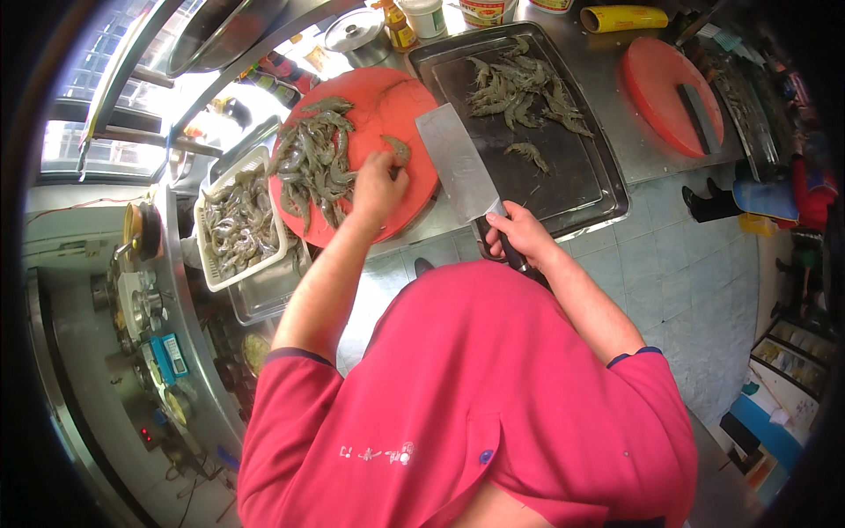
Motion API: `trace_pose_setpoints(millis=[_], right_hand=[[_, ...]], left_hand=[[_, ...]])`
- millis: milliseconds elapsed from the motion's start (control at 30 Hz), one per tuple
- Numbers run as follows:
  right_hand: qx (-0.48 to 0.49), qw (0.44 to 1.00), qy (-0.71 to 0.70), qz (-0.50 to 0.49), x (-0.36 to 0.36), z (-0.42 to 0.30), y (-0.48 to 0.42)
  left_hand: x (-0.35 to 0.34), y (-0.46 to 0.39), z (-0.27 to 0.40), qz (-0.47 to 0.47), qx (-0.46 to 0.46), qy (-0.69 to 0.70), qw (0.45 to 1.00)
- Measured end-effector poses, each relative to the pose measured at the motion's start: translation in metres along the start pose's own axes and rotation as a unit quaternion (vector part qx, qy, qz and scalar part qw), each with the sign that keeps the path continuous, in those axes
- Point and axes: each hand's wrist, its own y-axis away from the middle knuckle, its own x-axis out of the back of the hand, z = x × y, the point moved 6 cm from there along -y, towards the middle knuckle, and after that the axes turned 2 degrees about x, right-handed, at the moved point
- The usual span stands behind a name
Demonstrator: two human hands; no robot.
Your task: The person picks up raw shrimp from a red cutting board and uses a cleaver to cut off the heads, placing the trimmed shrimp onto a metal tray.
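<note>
My left hand (381, 188) is over the round red cutting board (389, 92), its fingers closed at one end of a single raw shrimp (397, 149). A heap of whole grey shrimp (315, 155) covers the board's left part. In my right hand (521, 234) is the dark handle of a cleaver (455, 162). Its broad blade points away from me, between the board and a dark metal tray (574, 191), overlapping the edges of both in this view. On the tray lies a pile of shrimp (518, 86), with one shrimp (528, 156) apart, nearer me.
Left of the board, a white plastic basket (280, 224) holds many shrimp. A lidded metal pot (356, 36), a sauce bottle (399, 26) and tubs (424, 18) stand behind. Another red board (650, 86) carries a dark-bladed knife (698, 119). A person's legs (713, 198) show at right.
</note>
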Motion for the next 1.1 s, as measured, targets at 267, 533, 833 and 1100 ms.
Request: trace_pose_setpoints(millis=[267, 533, 833, 1100], right_hand=[[-0.016, 0.988, 0.149, 0.026, -0.005, -0.024, -0.004], [-0.050, 0.982, 0.179, -0.027, 0.013, -0.026, 0.010], [0.051, 0.971, 0.232, -0.036, -0.008, -0.019, -0.056], [-0.069, 0.962, 0.233, -0.124, 0.025, -0.044, -0.001]], left_hand=[[-0.020, -0.005, 0.017, 0.025, 0.089, 0.060, 0.994], [-0.020, -0.003, 0.022, 0.112, -0.142, -0.111, 0.977], [-0.024, 0.001, 0.034, 0.157, -0.137, -0.153, 0.966], [-0.023, 0.004, 0.036, 0.155, -0.142, -0.137, 0.968]])
